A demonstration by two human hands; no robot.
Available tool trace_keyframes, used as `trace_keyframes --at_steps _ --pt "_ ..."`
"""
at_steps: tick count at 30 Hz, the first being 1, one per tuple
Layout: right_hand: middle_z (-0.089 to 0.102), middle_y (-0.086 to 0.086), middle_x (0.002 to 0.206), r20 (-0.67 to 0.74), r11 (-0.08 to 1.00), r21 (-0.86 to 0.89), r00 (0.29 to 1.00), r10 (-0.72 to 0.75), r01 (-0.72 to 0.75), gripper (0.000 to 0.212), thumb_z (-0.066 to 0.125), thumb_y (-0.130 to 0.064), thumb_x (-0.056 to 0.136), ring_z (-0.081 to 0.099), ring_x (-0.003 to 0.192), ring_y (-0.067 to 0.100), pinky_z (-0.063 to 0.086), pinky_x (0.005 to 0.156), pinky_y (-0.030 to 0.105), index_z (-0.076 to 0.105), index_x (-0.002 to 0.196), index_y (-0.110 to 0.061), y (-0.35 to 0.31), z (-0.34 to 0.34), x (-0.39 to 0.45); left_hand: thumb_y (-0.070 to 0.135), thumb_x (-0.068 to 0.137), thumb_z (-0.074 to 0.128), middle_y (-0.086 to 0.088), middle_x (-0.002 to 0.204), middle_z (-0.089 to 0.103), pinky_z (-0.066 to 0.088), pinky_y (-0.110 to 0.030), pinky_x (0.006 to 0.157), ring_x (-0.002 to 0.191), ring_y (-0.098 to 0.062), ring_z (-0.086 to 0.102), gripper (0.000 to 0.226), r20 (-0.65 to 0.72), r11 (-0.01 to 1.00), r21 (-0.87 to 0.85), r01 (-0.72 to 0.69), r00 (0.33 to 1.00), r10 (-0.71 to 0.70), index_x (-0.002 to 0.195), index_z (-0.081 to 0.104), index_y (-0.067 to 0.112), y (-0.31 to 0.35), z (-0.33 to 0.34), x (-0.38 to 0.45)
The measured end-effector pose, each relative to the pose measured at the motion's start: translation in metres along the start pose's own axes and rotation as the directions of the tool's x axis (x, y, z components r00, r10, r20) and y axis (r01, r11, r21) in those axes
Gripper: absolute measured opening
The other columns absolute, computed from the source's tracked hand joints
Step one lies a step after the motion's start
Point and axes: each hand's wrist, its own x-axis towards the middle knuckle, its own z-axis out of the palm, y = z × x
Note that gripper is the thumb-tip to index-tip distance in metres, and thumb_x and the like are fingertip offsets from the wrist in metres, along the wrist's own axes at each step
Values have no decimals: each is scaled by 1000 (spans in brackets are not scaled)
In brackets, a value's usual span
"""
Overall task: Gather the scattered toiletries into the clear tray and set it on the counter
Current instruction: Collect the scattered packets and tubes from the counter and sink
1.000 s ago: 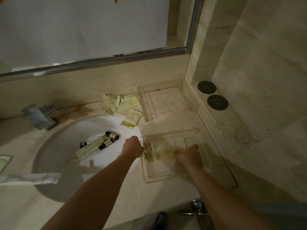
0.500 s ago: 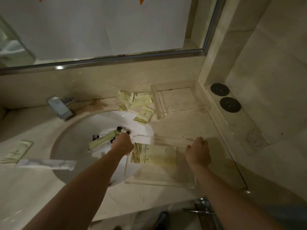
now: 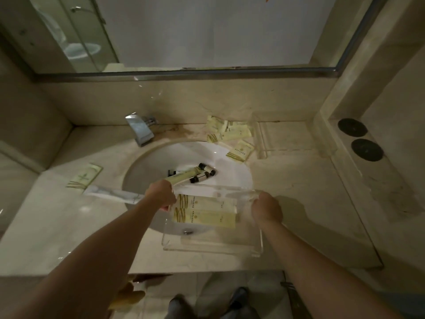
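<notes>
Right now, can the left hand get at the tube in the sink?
Probably yes: the left hand is right beside the tube in the sink, nothing between, but it is gripping the tray.

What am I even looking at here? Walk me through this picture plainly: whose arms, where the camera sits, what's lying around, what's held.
No machine here: a person wears a wide-angle camera on the head, looking down at their own bare arms over a bathroom sink. The left hand and right hand each grip a side of a clear tray above the basin, with two pale yellow packets inside. In the basin lie small dark-capped bottles and a pale tube. More yellow sachets sit on the counter behind the basin, near a second clear tray. Left of the basin lie another sachet and a white wrapped packet.
</notes>
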Motion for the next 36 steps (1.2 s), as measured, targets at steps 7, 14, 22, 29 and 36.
trace_keyframes --at_steps 7,14,22,29,36 --pt "63 16 117 90 998 -56 995 -31 36 23 46 -14 91 60 109 34 48 81 33 60 109 -8 -35 30 -39 4 81 68 -15 88 69 62 -40 66 76 -29 72 11 -16 998 -40 46 999 -47 91 64 -1 -63 -23 -13" --pt "64 16 111 111 995 -91 993 -34 44 18 46 -14 92 62 101 34 49 75 33 59 102 -7 -51 51 -64 5 81 69 -18 87 71 62 -39 63 67 -26 73 13 33 996 -63 69 997 -67 91 65 -1 -104 -30 -18" --pt "64 17 110 82 994 -109 997 14 -5 20 45 -10 91 62 101 34 46 74 31 61 103 -5 -54 61 -75 5 82 68 -7 74 64 60 -31 52 63 -23 70 18 76 995 -75 69 995 -63 97 59 2 -123 -23 -21" --pt "66 15 104 20 996 -68 998 57 -55 41 43 -39 93 62 93 32 47 70 32 63 106 -5 -55 59 -77 23 72 82 -9 68 66 52 -25 42 49 -16 64 32 71 998 -4 70 995 -70 77 55 8 -107 -42 -18" --pt "65 17 110 -39 1000 17 999 -13 14 34 44 -31 93 61 100 33 39 69 31 59 108 -4 -75 34 -38 29 82 66 -6 69 68 50 -27 56 63 -20 66 20 -137 991 -14 -131 982 128 81 62 10 -32 -59 7"
